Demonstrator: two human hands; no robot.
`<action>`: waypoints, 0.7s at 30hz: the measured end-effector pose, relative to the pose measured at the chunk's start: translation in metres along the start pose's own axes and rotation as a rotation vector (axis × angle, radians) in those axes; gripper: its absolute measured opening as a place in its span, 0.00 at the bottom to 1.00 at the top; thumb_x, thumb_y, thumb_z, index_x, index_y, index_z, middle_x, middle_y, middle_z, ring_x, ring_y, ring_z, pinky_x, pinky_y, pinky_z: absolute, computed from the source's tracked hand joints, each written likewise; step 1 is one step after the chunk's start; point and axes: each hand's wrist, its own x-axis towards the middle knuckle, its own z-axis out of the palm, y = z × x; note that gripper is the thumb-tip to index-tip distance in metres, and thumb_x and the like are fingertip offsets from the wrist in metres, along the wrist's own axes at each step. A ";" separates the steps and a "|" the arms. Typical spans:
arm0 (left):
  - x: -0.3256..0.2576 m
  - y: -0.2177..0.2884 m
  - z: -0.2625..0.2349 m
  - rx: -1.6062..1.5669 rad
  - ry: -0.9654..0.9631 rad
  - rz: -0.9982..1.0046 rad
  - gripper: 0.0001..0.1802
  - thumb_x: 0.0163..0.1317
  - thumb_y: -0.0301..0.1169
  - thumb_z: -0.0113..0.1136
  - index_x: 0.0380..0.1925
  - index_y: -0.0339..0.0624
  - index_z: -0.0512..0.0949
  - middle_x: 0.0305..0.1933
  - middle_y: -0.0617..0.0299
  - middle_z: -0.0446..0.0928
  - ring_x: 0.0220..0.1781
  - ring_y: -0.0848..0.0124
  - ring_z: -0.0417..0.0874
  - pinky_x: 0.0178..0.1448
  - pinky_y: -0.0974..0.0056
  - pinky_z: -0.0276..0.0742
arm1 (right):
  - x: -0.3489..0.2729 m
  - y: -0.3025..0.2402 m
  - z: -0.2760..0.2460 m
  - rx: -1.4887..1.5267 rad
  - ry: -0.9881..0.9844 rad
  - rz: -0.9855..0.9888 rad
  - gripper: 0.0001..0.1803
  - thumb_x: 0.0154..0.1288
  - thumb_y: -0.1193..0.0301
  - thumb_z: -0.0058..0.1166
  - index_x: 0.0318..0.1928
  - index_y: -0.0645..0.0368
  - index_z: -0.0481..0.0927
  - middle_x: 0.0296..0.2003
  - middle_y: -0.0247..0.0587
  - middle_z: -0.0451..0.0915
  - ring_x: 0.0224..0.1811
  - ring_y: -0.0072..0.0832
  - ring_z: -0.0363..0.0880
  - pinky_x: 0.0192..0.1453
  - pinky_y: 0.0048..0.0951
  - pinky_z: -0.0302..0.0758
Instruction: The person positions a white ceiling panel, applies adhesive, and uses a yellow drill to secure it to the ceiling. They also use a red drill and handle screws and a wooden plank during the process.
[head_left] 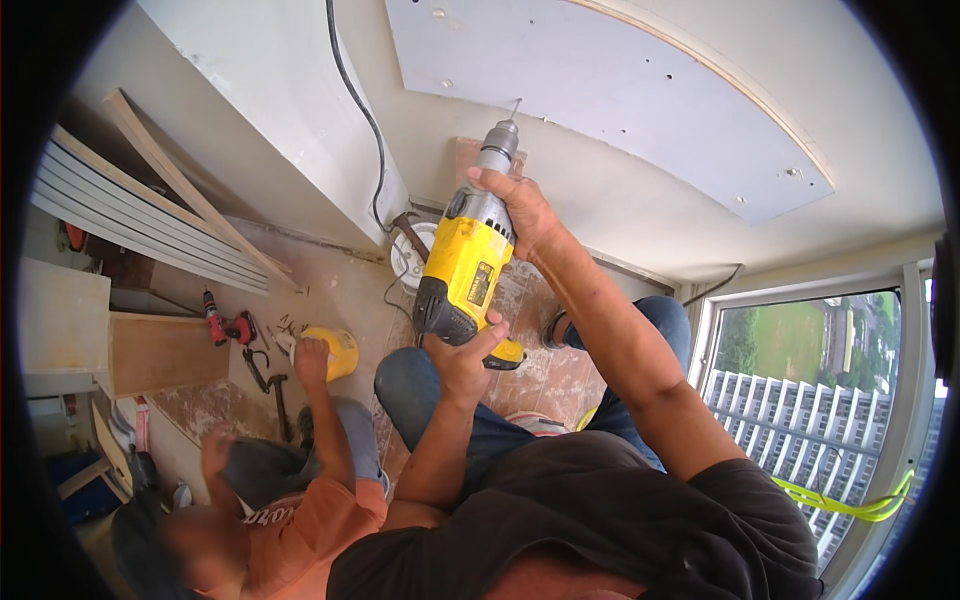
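Both my hands are on a yellow and black power drill (462, 275) with a grey metal front. My right hand (520, 212) wraps around its grey collar just behind the chuck. Lower down, my left hand (465, 355) grips the black rear end by the handle, whose trigger is hidden. From the chuck a thin drill bit (516, 108) points up to the lower edge of a pale grey board (610, 100) on the wall. Whether the tip is in the board or only touching it, I cannot tell. Several small holes and screw spots dot the board.
At left a person in an orange shirt (310, 535) sits with one hand at a yellow container (342, 350). A red cordless drill (214, 318) and a hammer (279, 405) lie nearby. Curved slatted panels (150, 210) lean left. A black cable (350, 85) hangs above; a window (800, 390) is at right.
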 end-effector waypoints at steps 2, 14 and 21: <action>-0.005 0.000 -0.005 0.004 0.004 -0.004 0.15 0.53 0.13 0.68 0.42 0.33 0.81 0.36 0.62 0.84 0.36 0.73 0.85 0.45 0.66 0.81 | -0.001 0.006 -0.001 0.004 -0.010 -0.003 0.31 0.60 0.59 0.73 0.50 0.71 0.74 0.36 0.49 0.84 0.31 0.36 0.87 0.37 0.39 0.88; -0.094 0.016 -0.006 0.240 -0.118 0.052 0.26 0.55 0.18 0.72 0.54 0.32 0.75 0.43 0.56 0.84 0.43 0.68 0.87 0.49 0.63 0.83 | -0.104 0.010 -0.008 0.094 -0.167 -0.069 0.39 0.61 0.53 0.71 0.62 0.69 0.71 0.48 0.54 0.83 0.44 0.38 0.88 0.52 0.41 0.87; -0.107 0.012 0.059 0.607 -0.319 0.569 0.45 0.51 0.24 0.79 0.67 0.26 0.65 0.50 0.45 0.82 0.49 0.55 0.88 0.54 0.58 0.84 | -0.171 -0.057 -0.055 0.136 -0.259 -0.156 0.42 0.59 0.48 0.65 0.64 0.67 0.72 0.50 0.60 0.82 0.48 0.49 0.87 0.51 0.49 0.86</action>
